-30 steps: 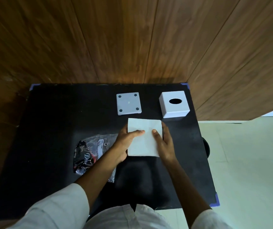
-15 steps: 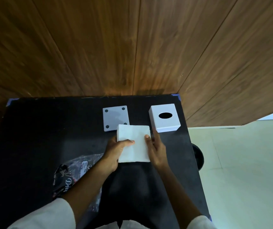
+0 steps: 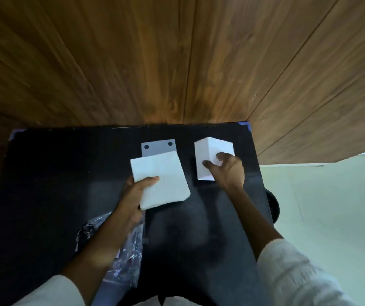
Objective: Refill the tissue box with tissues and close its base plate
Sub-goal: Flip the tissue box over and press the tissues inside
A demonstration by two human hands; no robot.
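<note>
My left hand (image 3: 136,191) grips a white stack of tissues (image 3: 160,181) at its near left corner, holding it just above the black table (image 3: 51,173). Behind the stack lies the grey base plate (image 3: 157,147) with dark round feet, its near half hidden by the tissues. To the right, my right hand (image 3: 226,170) holds the white tissue box (image 3: 210,155), which is tipped up on an edge; its oval opening is out of sight.
A crumpled clear plastic wrapper (image 3: 124,257) with dark print lies under my left forearm. A wood-panelled wall (image 3: 177,62) rises right behind the table. Pale floor (image 3: 331,206) and a dark round object (image 3: 273,205) lie past the table's right edge.
My right hand let go of the tissue stack, reached right and took the tissue box, tilting it up. My left hand now holds the stack alone.
</note>
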